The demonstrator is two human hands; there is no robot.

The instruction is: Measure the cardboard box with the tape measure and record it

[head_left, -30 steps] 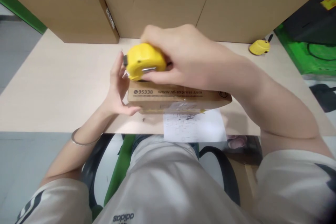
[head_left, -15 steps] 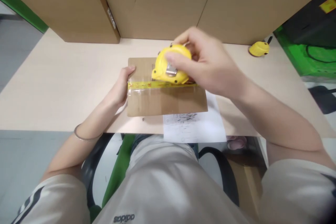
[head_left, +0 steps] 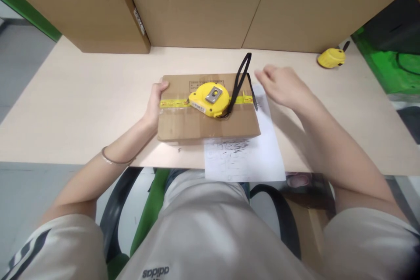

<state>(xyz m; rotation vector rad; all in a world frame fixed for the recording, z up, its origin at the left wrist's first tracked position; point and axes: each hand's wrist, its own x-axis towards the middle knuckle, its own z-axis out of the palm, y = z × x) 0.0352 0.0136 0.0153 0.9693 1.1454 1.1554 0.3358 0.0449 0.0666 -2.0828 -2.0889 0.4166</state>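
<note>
A small brown cardboard box (head_left: 183, 124) lies near the table's front edge. My left hand (head_left: 154, 104) grips its left end, thumb on the top face and fingers hidden at the side. A yellow tape measure (head_left: 200, 98) rests on top of the box, its metal clip facing up. Its black wrist strap (head_left: 242, 74) sticks up to the right. Yellow printed tape runs across the box top under the case. Past the box's right end, my right hand (head_left: 282, 85) hovers with fingers curled in, apart from the tape measure; I see nothing in it.
A sheet of paper with black marks (head_left: 246, 164) lies partly beneath the box and overhangs the front edge. A second yellow tape measure (head_left: 331, 58) sits at the back right. Large cardboard boxes (head_left: 197, 8) and a flatter box (head_left: 82, 17) line the back of the table (head_left: 49, 118).
My right hand has let go of the tape measure and moved off to the right. The tape measure now rests on the box. My left hand still holds the box.
</note>
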